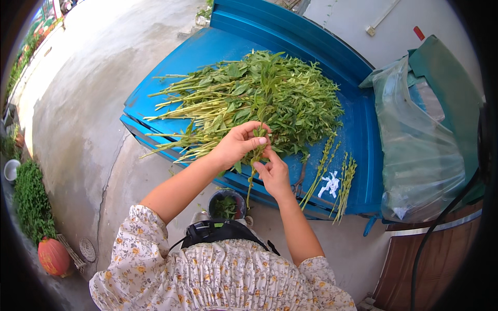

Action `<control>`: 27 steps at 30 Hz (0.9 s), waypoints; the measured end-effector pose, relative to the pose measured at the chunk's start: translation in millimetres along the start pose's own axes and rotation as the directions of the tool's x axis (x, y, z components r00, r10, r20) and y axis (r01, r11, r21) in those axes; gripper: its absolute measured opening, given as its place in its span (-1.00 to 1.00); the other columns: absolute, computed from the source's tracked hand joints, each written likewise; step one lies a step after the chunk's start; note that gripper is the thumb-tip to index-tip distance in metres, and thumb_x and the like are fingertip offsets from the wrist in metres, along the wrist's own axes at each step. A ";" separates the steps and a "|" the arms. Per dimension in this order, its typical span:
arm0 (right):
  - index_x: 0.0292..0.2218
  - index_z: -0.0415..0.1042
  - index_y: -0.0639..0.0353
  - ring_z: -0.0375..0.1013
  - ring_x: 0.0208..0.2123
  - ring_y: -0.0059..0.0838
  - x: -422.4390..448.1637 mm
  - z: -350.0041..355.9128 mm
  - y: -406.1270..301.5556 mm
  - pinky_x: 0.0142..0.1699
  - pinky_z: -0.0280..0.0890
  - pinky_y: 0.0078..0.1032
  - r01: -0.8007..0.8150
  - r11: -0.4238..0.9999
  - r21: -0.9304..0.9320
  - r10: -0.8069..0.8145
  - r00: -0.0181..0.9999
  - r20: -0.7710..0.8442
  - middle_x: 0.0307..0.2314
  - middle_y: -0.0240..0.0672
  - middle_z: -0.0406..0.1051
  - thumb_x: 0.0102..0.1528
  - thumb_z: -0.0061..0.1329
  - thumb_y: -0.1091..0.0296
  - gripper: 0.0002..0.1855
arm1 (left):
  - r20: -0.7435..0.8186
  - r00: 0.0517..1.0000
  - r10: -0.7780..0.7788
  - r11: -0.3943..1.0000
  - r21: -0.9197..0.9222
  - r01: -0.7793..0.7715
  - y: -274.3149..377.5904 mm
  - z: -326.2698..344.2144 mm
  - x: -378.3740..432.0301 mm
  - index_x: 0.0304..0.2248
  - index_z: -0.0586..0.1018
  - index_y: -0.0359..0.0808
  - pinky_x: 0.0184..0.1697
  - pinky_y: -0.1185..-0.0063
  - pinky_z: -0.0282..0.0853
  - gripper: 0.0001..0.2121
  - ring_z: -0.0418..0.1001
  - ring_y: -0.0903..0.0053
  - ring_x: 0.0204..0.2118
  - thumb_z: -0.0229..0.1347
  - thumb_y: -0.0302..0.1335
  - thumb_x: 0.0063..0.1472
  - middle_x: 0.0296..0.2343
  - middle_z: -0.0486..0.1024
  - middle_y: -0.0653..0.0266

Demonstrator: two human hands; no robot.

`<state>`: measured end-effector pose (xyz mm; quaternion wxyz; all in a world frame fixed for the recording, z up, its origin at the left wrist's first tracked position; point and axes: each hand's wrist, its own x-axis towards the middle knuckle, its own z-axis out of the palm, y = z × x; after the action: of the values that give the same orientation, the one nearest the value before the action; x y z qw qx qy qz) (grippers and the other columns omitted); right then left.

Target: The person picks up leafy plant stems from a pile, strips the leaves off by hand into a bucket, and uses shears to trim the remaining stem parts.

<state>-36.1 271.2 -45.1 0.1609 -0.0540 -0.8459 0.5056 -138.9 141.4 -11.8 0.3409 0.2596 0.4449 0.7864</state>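
Note:
Upright before me is a leafy green plant stalk point(255, 165) with pods along its stem. My left hand point(245, 142) pinches it near the middle between thumb and fingers. Just below, my right hand point(273, 173) has its thumb and fingers at the same stalk. Behind both hands, a large heap of cut leafy stalks point(233, 99) lies on a blue metal truck bed point(362, 128), bare stem ends to the left. To the right rest stripped podded stalks point(321, 169), a second small bunch of them point(345, 182), white strips point(330, 183) and scissors point(298, 184), partly hidden.
A dark bucket point(241, 199) with leaves inside stands on the ground below the bed's edge. Clear plastic sheeting point(420, 155) and a green sheet point(447, 66) hang at the right. The bed's raised side panel point(288, 31) runs along the back. A black cable point(424, 233) crosses the right side.

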 end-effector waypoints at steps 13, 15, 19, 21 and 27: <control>-0.37 0.29 0.21 0.40 -0.48 -0.56 -25.8 -32.9 13.7 -0.45 0.28 -0.68 -0.085 0.534 0.841 0.187 0.982 -0.019 -0.39 -0.23 0.40 0.10 -0.17 0.32 -0.86 | -0.398 0.917 0.040 0.946 -0.279 -0.162 -10.7 -4.7 -18.5 -0.21 0.37 -0.25 -0.35 0.60 0.30 -0.76 0.39 0.49 -0.36 0.04 -0.46 0.10 -0.44 0.42 0.30; -0.41 0.30 0.23 0.37 -0.54 -0.60 -37.9 -50.5 24.5 -0.47 0.27 -0.69 -0.107 0.610 0.785 0.143 0.989 0.024 -0.48 -0.27 0.40 0.10 -0.16 0.32 -0.84 | -0.419 0.905 0.078 0.940 -0.271 -0.206 -9.3 -9.7 -22.0 -0.20 0.36 -0.26 -0.33 0.58 0.31 -0.75 0.38 0.49 -0.35 0.04 -0.47 0.10 -0.43 0.42 0.30; -0.44 0.32 0.28 0.34 -0.59 -0.66 -68.3 -61.3 52.0 -0.49 0.25 -0.72 -0.168 0.837 0.521 0.155 0.985 0.069 -0.54 -0.31 0.40 0.08 -0.14 0.36 -0.84 | -0.438 0.891 0.120 0.946 -0.222 -0.237 -6.7 -15.8 -30.1 -0.18 0.35 -0.29 -0.24 0.50 0.34 -0.74 0.38 0.49 -0.30 0.02 -0.49 0.11 -0.40 0.41 0.27; -0.45 0.33 0.30 0.35 -0.59 -0.66 -82.9 -54.6 74.5 -0.49 0.25 -0.74 -0.217 0.881 0.421 0.181 0.976 0.124 -0.53 -0.32 0.41 0.08 -0.13 0.38 -0.85 | -0.437 0.888 0.143 0.943 -0.211 -0.256 -6.3 -18.2 -31.3 -0.16 0.34 -0.28 -0.22 0.49 0.34 -0.72 0.38 0.49 -0.29 0.01 -0.49 0.11 -0.39 0.41 0.27; -0.46 0.36 0.34 0.40 -0.61 -0.61 -113.1 -27.4 113.1 -0.51 0.25 -0.68 -0.216 0.956 0.198 0.167 0.957 0.237 -0.63 -0.32 0.37 -0.03 -0.04 0.52 -0.93 | -0.444 0.864 0.237 0.935 -0.138 -0.327 -1.2 -25.9 -42.1 -0.02 0.20 -0.19 -0.12 0.41 0.29 -0.61 0.36 0.41 -0.21 -0.04 -0.47 0.15 -0.29 0.39 0.17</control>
<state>71.4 320.0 -156.5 0.0222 -0.0621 -0.7875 0.6128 -130.3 95.9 -29.5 0.1431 0.1092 0.3798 0.9074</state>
